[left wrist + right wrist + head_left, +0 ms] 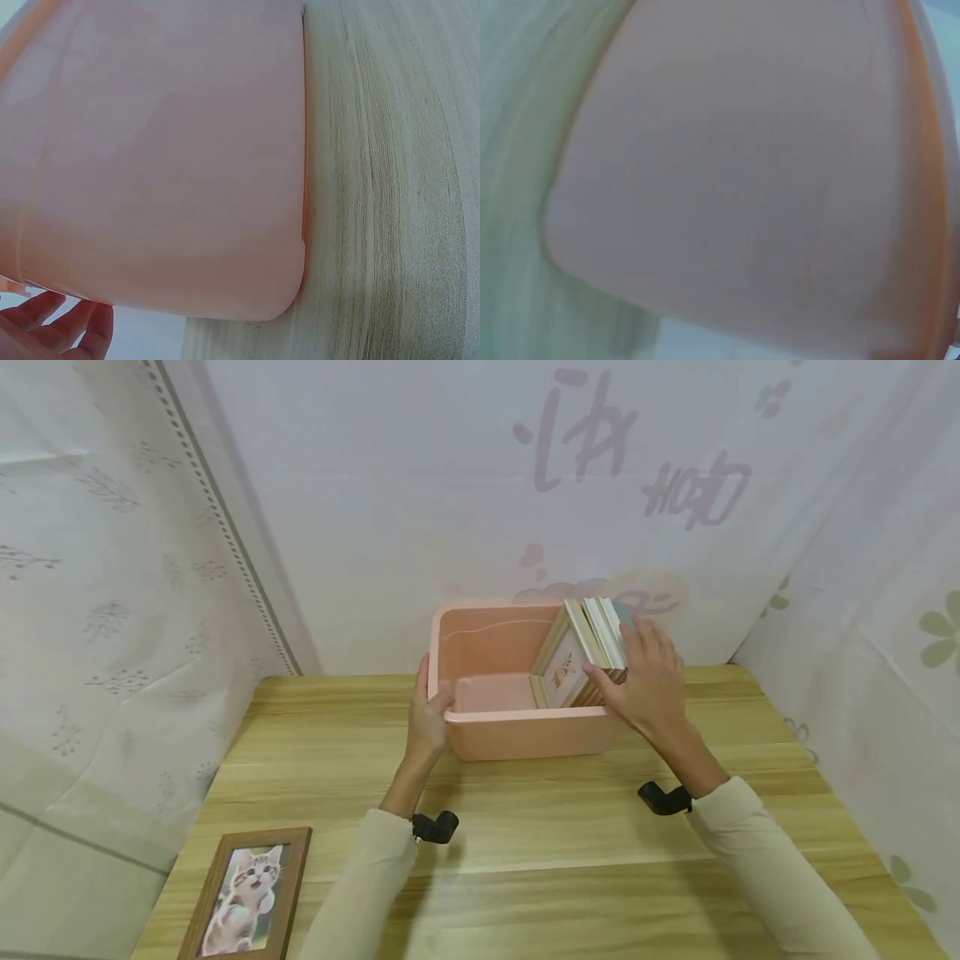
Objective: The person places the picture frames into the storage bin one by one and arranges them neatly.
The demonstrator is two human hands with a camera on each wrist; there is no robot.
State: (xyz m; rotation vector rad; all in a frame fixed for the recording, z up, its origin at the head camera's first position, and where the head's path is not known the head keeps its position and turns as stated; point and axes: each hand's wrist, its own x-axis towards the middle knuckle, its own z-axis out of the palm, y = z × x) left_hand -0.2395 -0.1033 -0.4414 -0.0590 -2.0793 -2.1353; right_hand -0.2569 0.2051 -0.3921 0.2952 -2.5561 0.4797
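Note:
A pink plastic bin (525, 739) stands at the back of the wooden table. My left hand (429, 718) grips its left rim, thumb over the edge and fingers along the outside; those fingertips (94, 330) also show in the left wrist view. Inside the bin's right end, several picture frames (596, 622) lean together in a stack, the nearest one showing a small plant print. My right hand (648, 681) holds the stack from the right, with its thumb toward the front and its fingers over the far side. The right wrist view shows mostly the bin's outer wall (735, 172).
A brown picture frame (294, 893) with a kitten photo lies at the table's front left. Printed white curtains (375, 510) hang close behind the bin and along both sides. The wooden tabletop (525, 843) stretches in front of the bin. Black wrist cameras (435, 827) sit on both wrists.

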